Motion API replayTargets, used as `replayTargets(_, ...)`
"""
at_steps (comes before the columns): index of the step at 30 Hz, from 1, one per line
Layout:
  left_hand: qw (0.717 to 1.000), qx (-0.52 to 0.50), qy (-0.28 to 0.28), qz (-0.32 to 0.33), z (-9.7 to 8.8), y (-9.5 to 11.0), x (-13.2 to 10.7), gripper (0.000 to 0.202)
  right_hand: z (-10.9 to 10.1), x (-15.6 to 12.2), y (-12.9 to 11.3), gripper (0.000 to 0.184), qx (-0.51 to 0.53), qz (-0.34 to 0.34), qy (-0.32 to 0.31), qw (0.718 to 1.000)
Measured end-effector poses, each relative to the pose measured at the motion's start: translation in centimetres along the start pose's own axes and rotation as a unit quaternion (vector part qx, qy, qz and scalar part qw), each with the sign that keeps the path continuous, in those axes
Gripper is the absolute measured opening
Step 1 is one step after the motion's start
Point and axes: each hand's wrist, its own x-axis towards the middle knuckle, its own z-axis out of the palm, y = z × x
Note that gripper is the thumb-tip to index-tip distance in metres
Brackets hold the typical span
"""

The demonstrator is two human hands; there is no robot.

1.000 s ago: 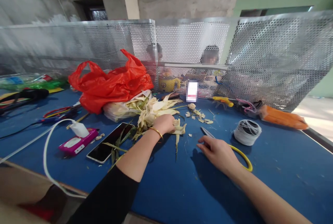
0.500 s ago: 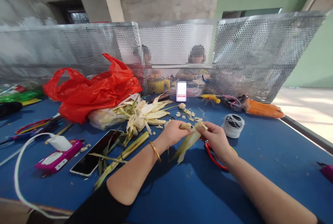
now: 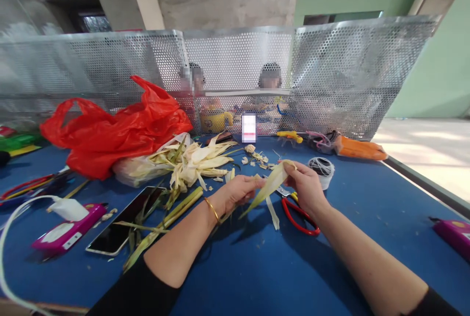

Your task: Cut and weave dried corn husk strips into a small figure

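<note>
My left hand [image 3: 237, 191] and my right hand [image 3: 305, 183] together hold a pale yellow-green corn husk strip [image 3: 269, 184] above the blue table [image 3: 257, 267]. The left hand pinches its lower part; the right hand's fingers are closed on its upper end. A thin strip hangs down from the husk. Red-handled scissors [image 3: 299, 215] lie on the table just below my right hand. A pile of husks [image 3: 191, 161] lies beyond my left hand, with green stalks [image 3: 165, 223] beside my left forearm.
A red plastic bag [image 3: 110, 130] lies at the left, a black phone [image 3: 121, 220] and a pink case [image 3: 62, 232] with white charger near it. A spool of white thread [image 3: 320, 165], an orange tool [image 3: 358, 147] and a perforated metal screen [image 3: 238, 61] stand behind. Two people sit behind the screen.
My left hand picked a husk from the pile, my right hand left the table and joined it. Both now hold the husk higher, and a thin strip has come loose.
</note>
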Motion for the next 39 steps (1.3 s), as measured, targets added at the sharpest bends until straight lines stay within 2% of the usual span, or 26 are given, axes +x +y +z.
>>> replayTargets(5,0.993,-0.007,0.079,0.093,1.5,0.0,0.3,0.043,1.0,-1.1,0.1,0.031,-0.050,0.012,-0.076,0.996)
replayTargets(8,0.988,-0.014,0.099,0.114,2.2,-0.2,0.4,0.040,1.4,-1.6,0.2,0.033,-0.064,0.031,-0.115,0.991)
replayTargets(10,0.989,-0.047,0.090,0.105,2.3,-0.2,0.4,0.038,1.5,-1.8,0.0,0.034,-0.057,0.035,-0.118,0.991)
replayTargets(15,0.992,-0.108,0.053,0.028,2.4,-0.1,0.0,0.039,1.6,-2.2,-0.4,0.033,-0.007,0.055,-0.084,0.995)
replayTargets(20,0.977,-0.107,0.135,0.128,3.0,-0.3,0.2,0.043,1.9,-2.6,-0.5,0.036,-0.054,0.044,-0.091,0.993)
replayTargets(22,0.970,-0.128,0.153,0.140,3.2,-0.6,0.4,0.044,1.9,-2.7,-0.6,0.038,-0.076,0.042,-0.105,0.991)
replayTargets(29,0.966,-0.231,0.102,0.052,3.4,-1.2,0.6,0.048,1.6,-2.4,-0.6,0.029,-0.063,0.042,-0.098,0.992)
replayTargets(32,0.966,-0.225,0.109,0.064,3.8,-0.8,0.3,0.050,1.4,-2.3,-0.1,0.025,-0.113,0.004,-0.068,0.991)
replayTargets(34,0.966,-0.226,0.102,0.073,4.0,-0.6,0.2,0.054,1.5,-2.3,0.1,0.024,-0.127,-0.021,-0.073,0.989)
replayTargets(39,0.952,-0.292,0.056,0.072,3.9,-0.8,0.3,0.050,1.9,-2.7,-0.7,0.032,-0.040,0.052,-0.082,0.994)
